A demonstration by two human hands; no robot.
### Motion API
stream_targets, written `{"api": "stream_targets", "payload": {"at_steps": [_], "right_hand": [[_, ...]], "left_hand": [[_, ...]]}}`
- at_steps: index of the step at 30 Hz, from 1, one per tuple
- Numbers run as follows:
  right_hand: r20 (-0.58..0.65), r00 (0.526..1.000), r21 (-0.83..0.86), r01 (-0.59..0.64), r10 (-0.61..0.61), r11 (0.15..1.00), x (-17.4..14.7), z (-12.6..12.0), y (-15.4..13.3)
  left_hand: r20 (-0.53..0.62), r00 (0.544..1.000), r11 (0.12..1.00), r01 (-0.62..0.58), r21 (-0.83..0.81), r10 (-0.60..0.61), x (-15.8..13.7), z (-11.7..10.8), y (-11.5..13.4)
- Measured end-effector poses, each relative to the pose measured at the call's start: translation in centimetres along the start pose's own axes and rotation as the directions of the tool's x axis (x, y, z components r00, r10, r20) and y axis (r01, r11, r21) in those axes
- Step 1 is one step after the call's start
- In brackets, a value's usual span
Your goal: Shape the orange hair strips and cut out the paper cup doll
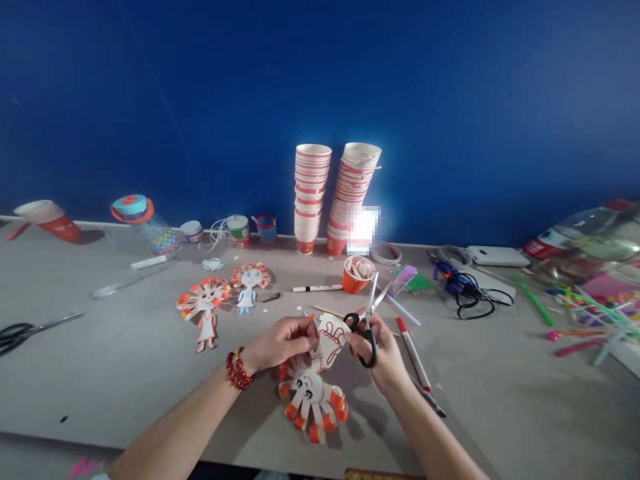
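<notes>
A paper doll (313, 393) with a drawn face, curled orange-and-white strips for hair and a red-outlined dress is held upside down above the table. My left hand (285, 343) pinches the left edge of its body. The black-handled scissors (371, 310) sit in my right hand (377, 350), blades spread and pointing up, away from the paper. Fingers of that hand also touch the right edge of the doll's body. Two finished-looking paper dolls lie to the left, one with a red-outlined dress (206, 327) and one with a blue-outlined dress (247, 297).
Two tall stacks of paper cups, left (313, 193) and right (353, 187), stand by the blue wall. An orange cup of scraps (358, 275), a red marker (414, 353) and a black marker (317, 289) are nearby. Far left lie other scissors (35, 330); at right, a glue gun (460, 280).
</notes>
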State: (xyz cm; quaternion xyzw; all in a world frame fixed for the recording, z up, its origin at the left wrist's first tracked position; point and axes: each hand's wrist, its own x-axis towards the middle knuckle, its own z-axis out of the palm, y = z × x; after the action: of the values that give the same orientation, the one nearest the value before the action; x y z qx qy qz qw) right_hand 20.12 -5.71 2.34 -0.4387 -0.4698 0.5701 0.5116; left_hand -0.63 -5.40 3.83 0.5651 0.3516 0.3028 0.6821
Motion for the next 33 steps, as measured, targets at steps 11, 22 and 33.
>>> {"api": "stream_targets", "payload": {"at_steps": [11, 22, 33], "right_hand": [[-0.015, 1.000, -0.037, 0.002, -0.002, 0.999, 0.2, 0.0, 0.4], [0.190, 0.965, -0.130, -0.156, 0.179, 0.979, -0.2, -0.1, -1.1], [-0.148, 0.988, 0.100, -0.028, 0.043, 0.995, 0.8, 0.1, 0.6]], "left_hand": [[-0.004, 0.997, 0.988, 0.082, 0.132, -0.082, 0.2, 0.0, -0.6], [0.065, 0.997, 0.914, 0.006, 0.405, -0.035, -0.3, -1.7, 0.1], [-0.300, 0.729, 0.664, -0.274, 0.696, 0.615, -2.1, 1.0, 1.5]]}}
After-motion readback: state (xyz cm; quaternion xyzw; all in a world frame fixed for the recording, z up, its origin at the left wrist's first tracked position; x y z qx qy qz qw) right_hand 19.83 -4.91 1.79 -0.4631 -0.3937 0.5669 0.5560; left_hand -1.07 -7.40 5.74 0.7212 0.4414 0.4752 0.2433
